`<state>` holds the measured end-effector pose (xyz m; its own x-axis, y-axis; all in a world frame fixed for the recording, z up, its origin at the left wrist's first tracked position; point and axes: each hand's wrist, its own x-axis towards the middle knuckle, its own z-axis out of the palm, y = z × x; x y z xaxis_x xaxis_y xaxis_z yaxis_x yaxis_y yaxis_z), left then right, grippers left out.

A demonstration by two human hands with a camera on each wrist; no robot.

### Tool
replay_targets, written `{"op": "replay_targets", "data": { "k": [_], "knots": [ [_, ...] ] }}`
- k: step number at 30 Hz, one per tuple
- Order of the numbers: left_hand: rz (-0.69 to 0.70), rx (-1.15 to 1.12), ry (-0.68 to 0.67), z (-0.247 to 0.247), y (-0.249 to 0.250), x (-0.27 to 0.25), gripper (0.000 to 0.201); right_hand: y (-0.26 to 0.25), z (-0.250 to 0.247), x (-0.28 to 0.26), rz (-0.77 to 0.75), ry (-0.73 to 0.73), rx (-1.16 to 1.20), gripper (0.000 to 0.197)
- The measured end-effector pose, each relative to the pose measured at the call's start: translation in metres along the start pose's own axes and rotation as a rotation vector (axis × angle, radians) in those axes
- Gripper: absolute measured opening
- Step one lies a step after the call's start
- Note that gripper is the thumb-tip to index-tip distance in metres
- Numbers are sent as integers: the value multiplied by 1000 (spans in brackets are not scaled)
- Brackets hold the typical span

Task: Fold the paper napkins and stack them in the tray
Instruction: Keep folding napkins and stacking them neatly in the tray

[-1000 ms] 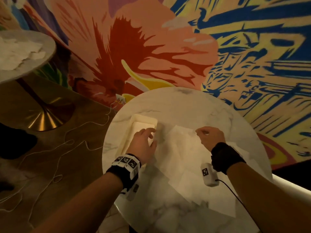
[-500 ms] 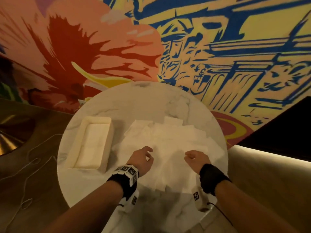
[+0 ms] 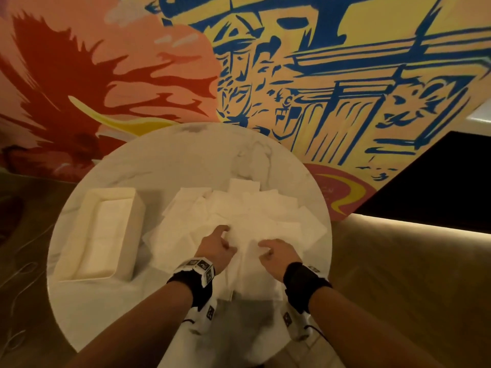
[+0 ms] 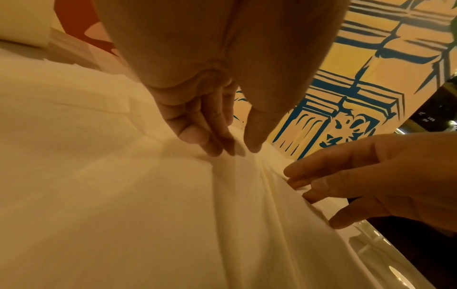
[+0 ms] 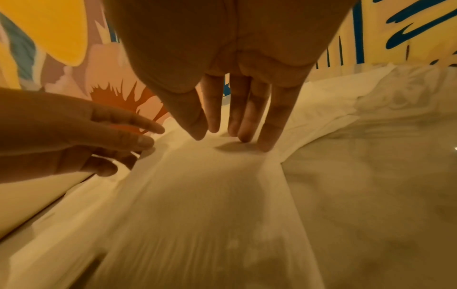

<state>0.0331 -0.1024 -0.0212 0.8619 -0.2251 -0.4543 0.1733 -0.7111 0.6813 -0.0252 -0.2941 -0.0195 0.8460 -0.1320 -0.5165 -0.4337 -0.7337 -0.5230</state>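
Left hand (image 3: 216,247) is pinching a raised fold of the top napkin (image 4: 153,205) between thumb and fingertips (image 4: 197,136). Right hand (image 3: 277,252) is pressing straight fingers (image 5: 269,125) flat on that napkin, just beside. Loose napkins (image 3: 265,208) are spreading beyond it over the surface (image 3: 186,160); the tray (image 3: 79,264) is lying left of the napkin.

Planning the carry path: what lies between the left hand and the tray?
In the head view, overlapping loose napkins, then bare marble table, separate the left hand from the tray.
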Motion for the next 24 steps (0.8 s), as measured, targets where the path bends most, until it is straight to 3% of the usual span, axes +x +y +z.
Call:
{"op": "replay_targets", "data": {
  "k": [6,12,16,20,24],
  "knots": [
    [55,18,63,-10,7,-3,27,7,-1,-2,-12,-16,-59,38],
    [102,76,160,-50,5,-18,19,-8,-4,0,-52,46,-28,36],
    [165,24,265,-75,4,-32,14,-43,-6,-1,-165,139,243,36],
    [255,-83,332,-95,6,-45,21,-79,-4,0,-217,65,509,47],
    [266,-100,364,-111,3,-54,20,-106,-3,-1,-331,107,570,20]
  ]
}}
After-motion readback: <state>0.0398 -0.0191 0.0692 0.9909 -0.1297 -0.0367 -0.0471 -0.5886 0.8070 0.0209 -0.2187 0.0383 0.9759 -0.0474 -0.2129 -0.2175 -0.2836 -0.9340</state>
